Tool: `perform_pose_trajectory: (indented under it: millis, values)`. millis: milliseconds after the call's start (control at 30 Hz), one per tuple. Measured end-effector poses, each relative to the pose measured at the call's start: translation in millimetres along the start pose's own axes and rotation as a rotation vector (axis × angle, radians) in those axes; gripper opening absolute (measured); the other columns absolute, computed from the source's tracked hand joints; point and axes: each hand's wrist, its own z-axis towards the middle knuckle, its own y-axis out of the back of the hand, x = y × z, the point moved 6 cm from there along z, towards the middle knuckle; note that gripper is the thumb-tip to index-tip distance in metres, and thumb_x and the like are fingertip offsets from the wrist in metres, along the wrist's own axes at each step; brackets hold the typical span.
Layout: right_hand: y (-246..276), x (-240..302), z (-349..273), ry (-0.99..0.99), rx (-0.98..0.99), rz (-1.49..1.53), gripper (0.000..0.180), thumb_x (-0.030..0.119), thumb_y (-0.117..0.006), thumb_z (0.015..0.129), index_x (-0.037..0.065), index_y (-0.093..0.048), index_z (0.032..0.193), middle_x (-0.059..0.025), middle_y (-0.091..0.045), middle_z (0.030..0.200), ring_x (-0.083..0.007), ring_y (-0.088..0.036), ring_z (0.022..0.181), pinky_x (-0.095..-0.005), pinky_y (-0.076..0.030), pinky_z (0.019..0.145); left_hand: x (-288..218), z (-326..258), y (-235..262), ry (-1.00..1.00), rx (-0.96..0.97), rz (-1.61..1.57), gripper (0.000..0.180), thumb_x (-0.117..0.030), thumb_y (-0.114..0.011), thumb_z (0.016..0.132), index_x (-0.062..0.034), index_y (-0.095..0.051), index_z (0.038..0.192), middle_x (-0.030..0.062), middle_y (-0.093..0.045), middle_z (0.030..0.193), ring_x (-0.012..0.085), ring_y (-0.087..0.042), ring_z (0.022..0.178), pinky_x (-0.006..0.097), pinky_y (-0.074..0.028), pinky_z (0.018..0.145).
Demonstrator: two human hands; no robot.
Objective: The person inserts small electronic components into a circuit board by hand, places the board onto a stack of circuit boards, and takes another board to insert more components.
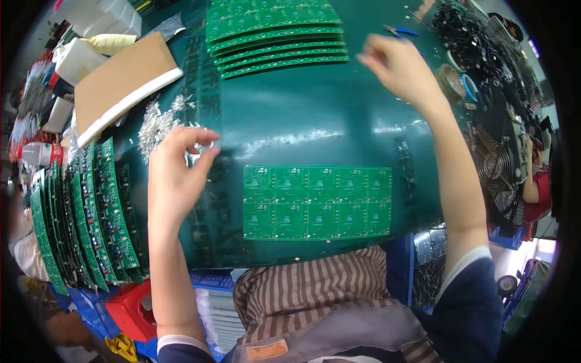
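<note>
On your left, a row of green boards (91,218) stands on edge, and a brown cardboard piece (124,85) lies near a heap of tiny shiny parts (157,128). Blue pliers (402,31) lie just past your right hand (399,65). A stack of green boards (275,21) sits at the far side. Your hands are well apart. Your left hand (177,166) is by the heap, thumb and fingers bent; your right hand's fingers are curled. You can't tell if either holds something tiny. The flat green board (318,203) lies between your arms, closer to you than both hands.
</note>
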Motion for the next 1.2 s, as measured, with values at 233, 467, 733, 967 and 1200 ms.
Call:
perform_pose_trajectory:
  millis: [233, 467, 733, 967, 1200]
  values:
    - [-10.2, -25.5, -120.0, -0.529, 0.089, 0.084, 0.026, 0.018, -0.076, 0.087, -0.004, -0.063, 0.08, -0.0156, -0.063, 0.067, -0.0265, -0.063, 0.06, -0.0369, -0.048, 0.059, -28.2, -13.5, -26.2, -0.161, 0.077, -0.08, 0.031, -0.014, -0.084, 0.075, -0.004, -0.074, 0.103, 0.0091, -0.07, 0.1, 0.0193, -0.063, 0.086, 0.032, -0.047, 0.073]
    - [-14.5, -10.2, -136.3, -0.541, -0.173, 0.162, 0.017, 0.011, -0.074, 0.087, -0.003, -0.066, 0.086, -0.0132, -0.064, 0.069, -0.018, -0.057, 0.055, -0.0324, -0.047, 0.056, -41.2, -65.7, -61.3, -0.133, 0.034, -0.003, 0.032, -0.018, -0.088, 0.069, -0.0105, -0.074, 0.097, 0.0033, -0.058, 0.084, 0.0234, -0.057, 0.085, 0.036, -0.04, 0.082]
    - [-14.0, -5.5, -143.7, -0.622, -0.129, 0.213, 0.012, 0.004, -0.075, 0.084, -0.002, -0.068, 0.092, -0.0094, -0.066, 0.071, -0.0116, -0.058, 0.06, -0.028, -0.049, 0.06, -50.4, -67.2, -58.6, -0.14, -0.109, 0.047, 0.032, -0.012, -0.084, 0.072, -0.0096, -0.072, 0.102, 0.008, -0.063, 0.107, 0.0251, -0.058, 0.1, 0.037, -0.04, 0.089]
    - [-9.2, -10.5, -138.1, -0.796, -0.059, 0.162, 0.031, 0.02, -0.082, 0.08, -0.004, -0.067, 0.093, -0.0124, -0.07, 0.075, -0.0188, -0.068, 0.067, -0.0315, -0.053, 0.066, -48.7, -85.7, -67.0, -0.177, -0.099, 0.124, 0.045, -0.012, -0.083, 0.071, -0.0077, -0.07, 0.113, 0.007, -0.064, 0.107, 0.0257, -0.059, 0.102, 0.039, -0.036, 0.094]
    - [-11.7, -10.7, -131.9, -0.724, -0.036, 0.117, 0.017, 0.012, -0.076, 0.083, -0.002, -0.069, 0.087, -0.0146, -0.069, 0.071, -0.0256, -0.068, 0.065, -0.0363, -0.051, 0.064, -56.6, -106.1, -74.0, -0.025, -0.14, 0.174, 0.047, -0.01, -0.074, 0.082, -0.0056, -0.062, 0.128, 0.0226, -0.049, 0.14, 0.0397, -0.049, 0.122, 0.048, -0.032, 0.109]
